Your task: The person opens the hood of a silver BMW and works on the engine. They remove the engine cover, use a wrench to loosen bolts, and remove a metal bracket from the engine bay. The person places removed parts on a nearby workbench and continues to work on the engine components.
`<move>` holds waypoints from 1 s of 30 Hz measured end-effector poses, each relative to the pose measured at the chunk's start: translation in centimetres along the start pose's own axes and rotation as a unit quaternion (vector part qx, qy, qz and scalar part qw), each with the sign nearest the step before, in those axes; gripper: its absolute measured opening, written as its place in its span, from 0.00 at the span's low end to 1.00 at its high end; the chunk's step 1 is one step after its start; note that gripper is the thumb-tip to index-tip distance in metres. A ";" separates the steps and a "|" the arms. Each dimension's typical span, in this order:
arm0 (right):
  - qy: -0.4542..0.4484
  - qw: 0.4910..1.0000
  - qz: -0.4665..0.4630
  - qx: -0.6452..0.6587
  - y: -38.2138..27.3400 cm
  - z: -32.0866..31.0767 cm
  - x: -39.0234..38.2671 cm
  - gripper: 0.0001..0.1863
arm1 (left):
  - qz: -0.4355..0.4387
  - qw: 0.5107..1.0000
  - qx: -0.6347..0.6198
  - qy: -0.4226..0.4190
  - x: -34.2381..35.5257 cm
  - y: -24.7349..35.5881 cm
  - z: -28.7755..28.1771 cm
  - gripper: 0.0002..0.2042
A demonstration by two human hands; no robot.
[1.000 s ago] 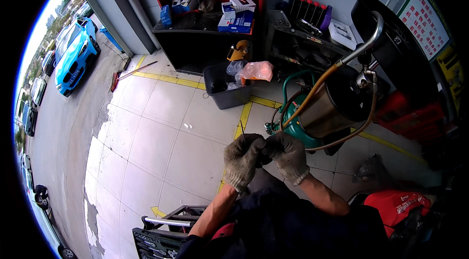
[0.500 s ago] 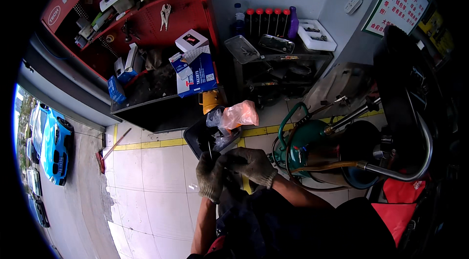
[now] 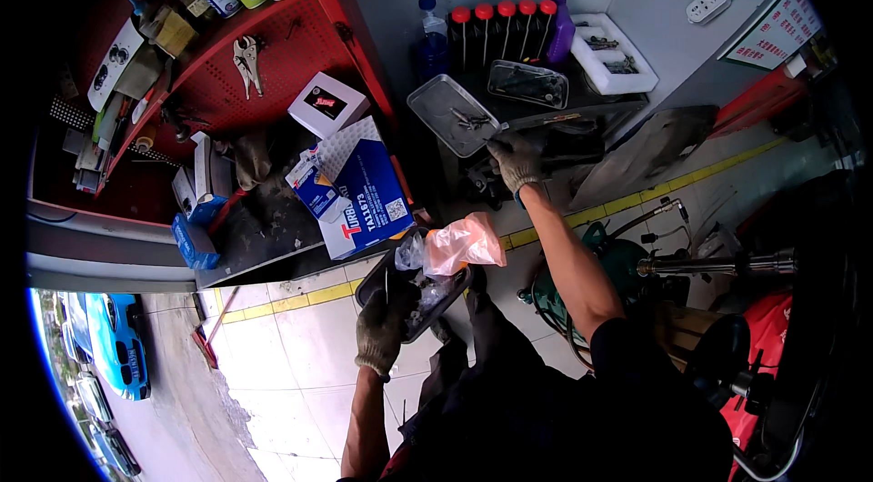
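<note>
My gloved left hand is closed round a thin metal rod, over a dark grey bin that holds clear plastic and a pinkish bag. My gloved right hand reaches to the front corner of a metal tray on the black shelf unit, its fingers curled; whatever is between them is too small to make out. Small metal parts lie in that tray. A second, darker tray sits behind my right hand.
A red tool cabinet with boxes and cans stands left. Red-capped tools, bottles and a white foam box top the shelf unit. A green tank with hoses and pipes is at right. Cars stand outside at lower left.
My hands have parted: the right moved up and forward to the tray, while the left stayed low with the rod. The view has moved toward the shelves and red cabinet.
</note>
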State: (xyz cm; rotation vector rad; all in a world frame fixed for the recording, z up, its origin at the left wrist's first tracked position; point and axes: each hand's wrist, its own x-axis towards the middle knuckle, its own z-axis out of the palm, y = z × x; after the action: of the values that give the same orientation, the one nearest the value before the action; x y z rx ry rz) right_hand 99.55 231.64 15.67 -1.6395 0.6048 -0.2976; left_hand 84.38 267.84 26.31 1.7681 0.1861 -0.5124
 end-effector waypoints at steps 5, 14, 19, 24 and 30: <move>0.104 0.993 0.025 0.039 6.5 -1.9 12.3 0.09 | -0.140 0.983 -0.007 0.122 -1.1 -1.0 -3.4 0.13; 0.035 0.995 -0.071 -0.065 4.1 -6.2 16.5 0.10 | -0.188 0.967 0.018 0.170 1.4 0.6 -5.1 0.13; -0.056 0.974 -0.134 -0.174 0.0 -1.4 11.0 0.13 | -0.161 0.977 0.016 0.136 4.5 2.5 -4.2 0.11; 0.068 0.997 0.017 -0.009 -0.1 -6.3 16.1 0.13 | -0.153 0.978 0.054 0.130 5.9 3.0 -4.4 0.10; 0.109 0.988 0.017 -0.112 5.6 -13.2 23.5 0.09 | -0.184 0.971 0.042 0.145 5.3 2.1 -4.8 0.11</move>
State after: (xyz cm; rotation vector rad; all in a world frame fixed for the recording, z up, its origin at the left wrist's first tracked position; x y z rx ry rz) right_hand 110.92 207.52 8.91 -1.8239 0.8561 -0.3991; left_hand 91.12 271.12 26.74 1.8967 0.7168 -0.5276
